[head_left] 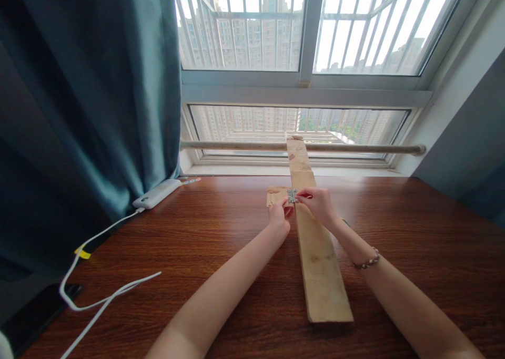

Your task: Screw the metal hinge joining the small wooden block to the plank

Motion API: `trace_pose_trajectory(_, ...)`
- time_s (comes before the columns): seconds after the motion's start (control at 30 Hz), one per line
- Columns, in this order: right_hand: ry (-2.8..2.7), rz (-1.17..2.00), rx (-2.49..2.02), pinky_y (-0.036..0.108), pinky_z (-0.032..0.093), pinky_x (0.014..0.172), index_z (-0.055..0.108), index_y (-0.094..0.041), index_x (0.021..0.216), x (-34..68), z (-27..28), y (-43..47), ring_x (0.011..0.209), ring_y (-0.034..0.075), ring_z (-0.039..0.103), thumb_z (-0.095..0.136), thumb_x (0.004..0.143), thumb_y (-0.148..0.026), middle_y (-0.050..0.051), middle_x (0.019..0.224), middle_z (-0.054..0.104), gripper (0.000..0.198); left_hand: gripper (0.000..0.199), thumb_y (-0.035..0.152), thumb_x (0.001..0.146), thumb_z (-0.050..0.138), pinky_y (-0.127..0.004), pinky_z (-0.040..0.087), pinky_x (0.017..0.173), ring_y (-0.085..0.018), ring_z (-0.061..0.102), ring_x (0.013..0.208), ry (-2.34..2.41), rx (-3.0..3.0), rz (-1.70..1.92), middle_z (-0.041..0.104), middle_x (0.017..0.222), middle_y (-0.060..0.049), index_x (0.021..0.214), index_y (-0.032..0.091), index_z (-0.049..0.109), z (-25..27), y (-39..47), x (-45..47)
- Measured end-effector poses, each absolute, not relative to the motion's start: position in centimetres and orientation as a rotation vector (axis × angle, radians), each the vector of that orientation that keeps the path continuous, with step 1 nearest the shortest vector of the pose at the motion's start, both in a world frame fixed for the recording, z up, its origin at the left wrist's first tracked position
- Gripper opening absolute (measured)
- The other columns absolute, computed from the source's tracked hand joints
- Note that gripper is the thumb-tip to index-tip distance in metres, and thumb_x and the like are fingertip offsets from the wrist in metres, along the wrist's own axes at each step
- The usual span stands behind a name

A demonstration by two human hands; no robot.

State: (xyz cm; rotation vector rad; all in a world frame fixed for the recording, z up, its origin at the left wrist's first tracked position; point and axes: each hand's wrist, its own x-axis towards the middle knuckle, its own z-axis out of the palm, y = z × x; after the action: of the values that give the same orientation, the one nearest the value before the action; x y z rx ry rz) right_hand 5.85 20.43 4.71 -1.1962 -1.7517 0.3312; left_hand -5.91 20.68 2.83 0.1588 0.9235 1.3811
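A small silver metal hinge lies across the joint between a long pale wooden board and a short wooden piece to its left. My left hand is closed at the near edge of the short piece, its fingertips against the lower left of the hinge. From the right, my right hand reaches over the long board in a pinch, with thumb and forefinger at the hinge's right leaf. Whatever is between those right fingertips is too small to make out.
The brown wooden table carries a white power strip with a white cable at left. A dark curtain hangs beside it. A horizontal rail crosses before the window; the long board's far end reaches it.
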Motion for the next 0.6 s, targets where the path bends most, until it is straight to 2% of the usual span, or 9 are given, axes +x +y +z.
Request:
trace_pose_trajectory(0.13, -1.943, 0.173, -1.137, 0.024, 0.044, 0.063, 0.072, -0.017, 0.070, 5.3, 4.4, 20.1, 0.066, 0.015, 0.060, 0.059, 0.078, -0.011, 0.004, 0.073, 0.068, 0.017, 0.012, 0.004, 0.070, 0.059, -0.019, 0.039, 0.047, -0.008, 0.052, 0.046, 0.913, 0.149, 1.381, 0.059, 0.057, -0.001, 0.063, 0.013, 0.058, 2.9, 20.6, -6.0)
trace_pose_trajectory(0.23, -2.022, 0.180, -1.117, 0.023, 0.044, 0.063, 0.073, -0.017, 0.074, 5.0, 4.7, 19.9, 0.067, 0.014, 0.059, 0.056, 0.081, -0.011, 0.004, 0.076, 0.067, 0.020, 0.013, 0.004, 0.070, 0.059, -0.019, 0.040, 0.047, -0.008, 0.052, 0.046, 0.902, 0.152, 1.387, 0.059, 0.056, 0.000, 0.062, 0.014, 0.057, 3.0, 20.5, -5.9)
trace_pose_trajectory(0.37, -1.967, 0.242, -1.184, 0.023, 0.046, 0.063, 0.071, -0.018, 0.096, 6.3, 6.9, 19.7, 0.068, 0.014, 0.062, 0.056, 0.083, -0.019, 0.005, 0.087, 0.069, 0.020, 0.011, 0.004, 0.070, 0.059, -0.019, 0.038, 0.046, -0.007, 0.051, 0.044, 0.926, 0.156, 1.381, 0.058, 0.056, 0.000, 0.064, 0.013, 0.058, 2.9, 20.6, -5.9)
trace_pose_trajectory(0.43, -1.905, 0.202, -1.332, 0.025, 0.046, 0.063, 0.069, -0.018, 0.100, 8.0, 8.3, 19.2, 0.067, 0.015, 0.062, 0.058, 0.083, -0.023, 0.006, 0.087, 0.070, 0.021, 0.011, 0.005, 0.070, 0.060, -0.019, 0.038, 0.045, -0.007, 0.050, 0.043, 0.934, 0.143, 1.380, 0.058, 0.057, 0.000, 0.064, 0.013, 0.057, 2.8, 20.7, -5.9)
trace_pose_trajectory(0.5, -1.937, 0.091, -1.577, 0.026, 0.045, 0.060, 0.070, -0.018, 0.082, 10.2, 8.9, 18.4, 0.063, 0.016, 0.062, 0.061, 0.080, -0.027, 0.005, 0.075, 0.069, 0.013, 0.011, 0.005, 0.069, 0.060, -0.019, 0.038, 0.046, -0.007, 0.049, 0.043, 0.938, 0.134, 1.371, 0.058, 0.058, 0.001, 0.064, 0.014, 0.056, 2.7, 20.8, -5.9)
trace_pose_trajectory(0.6, -1.979, 0.056, -1.940, 0.026, 0.041, 0.052, 0.059, -0.018, 0.051, 13.5, 7.5, 16.6, 0.055, 0.019, 0.059, 0.073, 0.068, -0.029, 0.006, 0.054, 0.061, 0.024, 0.012, 0.006, 0.069, 0.061, -0.019, 0.039, 0.046, -0.007, 0.049, 0.042, 0.946, 0.123, 1.367, 0.056, 0.056, 0.001, 0.063, 0.014, 0.055, 2.5, 20.9, -6.0)
